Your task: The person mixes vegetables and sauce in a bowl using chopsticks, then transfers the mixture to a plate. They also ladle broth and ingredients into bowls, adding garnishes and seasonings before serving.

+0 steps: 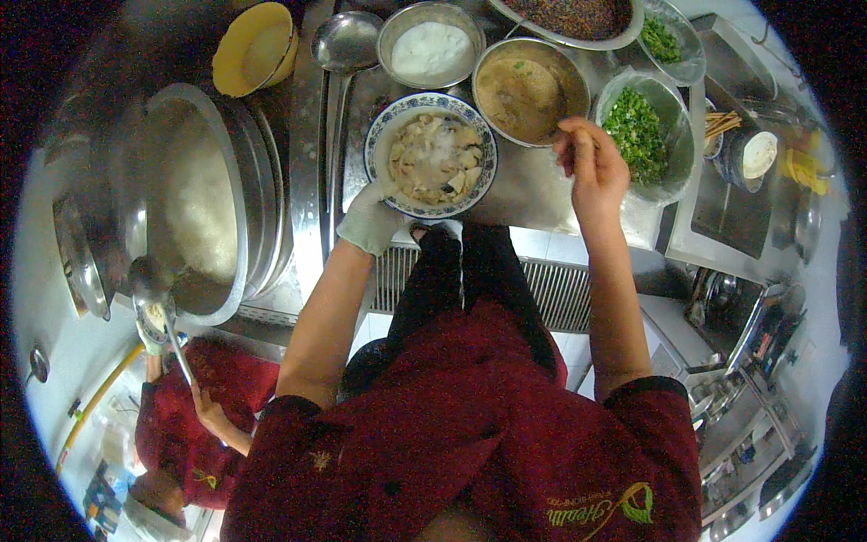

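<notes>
My left hand [374,215], in a pale glove, grips the lower left rim of a blue-and-white patterned bowl [374,157]. Steaming pale pieces in broth, perhaps dumplings or meat, fill the bowl. My bare right hand [596,162] is raised beside the lower right rim of a metal bowl of brownish seasoning [521,88], its fingers bent near each other; whether they pinch anything is not visible. Just right of that hand stands a lined bowl of chopped green onions [635,135]. A metal bowl of white powder [432,49] sits above the patterned bowl.
At left stands a large steaming pot [234,203], with a yellow bowl [256,49] above it. A long-handled ladle [347,42] lies beside the powder. Dark spices [576,15] and chopped greens [660,39] are at the top right. A co-worker [203,406] holds a ladle and small bowl at lower left.
</notes>
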A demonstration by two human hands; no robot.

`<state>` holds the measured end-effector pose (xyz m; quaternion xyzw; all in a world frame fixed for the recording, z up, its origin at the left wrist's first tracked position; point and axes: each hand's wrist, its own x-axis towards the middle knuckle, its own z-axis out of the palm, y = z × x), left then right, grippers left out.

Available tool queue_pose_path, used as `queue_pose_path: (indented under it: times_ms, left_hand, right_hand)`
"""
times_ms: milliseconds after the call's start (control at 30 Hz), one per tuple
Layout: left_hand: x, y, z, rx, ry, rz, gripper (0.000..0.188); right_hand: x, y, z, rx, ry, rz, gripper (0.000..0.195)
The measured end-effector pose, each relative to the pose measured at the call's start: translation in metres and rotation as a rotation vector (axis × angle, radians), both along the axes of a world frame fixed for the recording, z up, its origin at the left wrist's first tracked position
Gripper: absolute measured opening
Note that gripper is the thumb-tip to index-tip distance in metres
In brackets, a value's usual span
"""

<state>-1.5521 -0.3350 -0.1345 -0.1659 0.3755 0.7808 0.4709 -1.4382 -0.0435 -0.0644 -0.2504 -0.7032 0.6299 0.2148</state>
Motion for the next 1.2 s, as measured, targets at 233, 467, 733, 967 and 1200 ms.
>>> queue_pose_path:
  times_ms: [233,467,733,967,1200]
  left_hand:
    - [-0.002,0.008,0.001,0.016,-0.058,0.020,0.073]
    - [-0.003,0.006,-0.003,0.028,-0.051,0.038,0.073]
    - [-0.005,0.008,-0.003,0.064,-0.056,0.037,0.070]
    - [-0.006,0.023,0.005,0.056,-0.124,0.050,0.070]
    - [-0.001,-0.007,-0.018,0.036,0.012,0.010,0.078]
  right_hand:
    - [-0.022,0.008,-0.040,0.030,-0.187,0.055,0.022]
    - [-0.011,0.024,-0.055,-0.261,-0.093,-0.122,0.024]
    - [0.001,0.031,-0.041,-0.471,0.033,-0.186,0.026]
    - [0.013,0.016,0.011,-0.044,0.043,0.060,0.022]
    - [0.002,0.025,-0.016,0.662,-0.152,0.118,0.043]
